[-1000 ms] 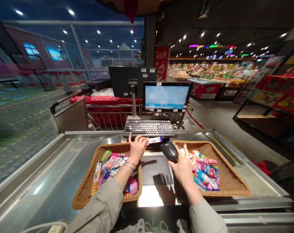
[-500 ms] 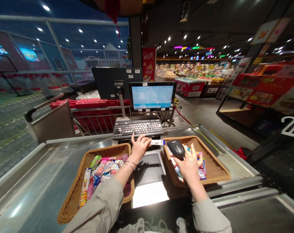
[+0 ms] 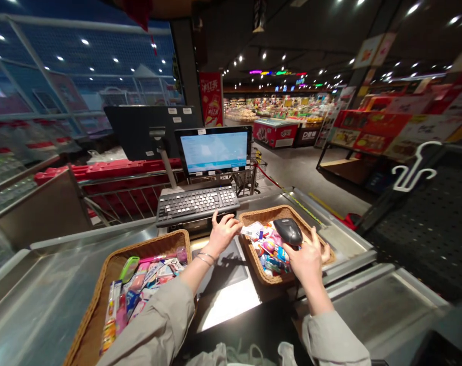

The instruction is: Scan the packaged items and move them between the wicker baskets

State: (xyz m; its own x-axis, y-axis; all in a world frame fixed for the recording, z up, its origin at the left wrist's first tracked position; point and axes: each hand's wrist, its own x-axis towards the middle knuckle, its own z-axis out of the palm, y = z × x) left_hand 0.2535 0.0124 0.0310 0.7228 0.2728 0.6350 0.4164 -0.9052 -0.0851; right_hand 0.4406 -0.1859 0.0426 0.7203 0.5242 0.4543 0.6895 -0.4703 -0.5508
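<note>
My left hand [image 3: 221,236] pinches the end of a small packet [image 3: 249,231] with a white barcode label, over the left edge of the right wicker basket [image 3: 280,212]. Wrapped round the grip of a black handheld barcode scanner [image 3: 287,231] is my right hand [image 3: 309,259]. The scanner's head is above the same basket, a short way right of the packet. Colourful small packages [image 3: 271,249] fill the left part of this basket. On the left, the other wicker basket [image 3: 95,310] contains several packaged goods [image 3: 139,284], partly hidden by my left sleeve.
Behind my left hand stand a keyboard [image 3: 198,203] and a lit monitor [image 3: 217,151]. A second screen [image 3: 139,132] is turned away. The metal counter [image 3: 51,284] extends left and right. White hooks [image 3: 416,170] hang at the right.
The view has turned right. The packet is now tilted and reaches over the right basket's contents. The scanner has shifted right relative to the basket, uncovering more packages. Both grips persist.
</note>
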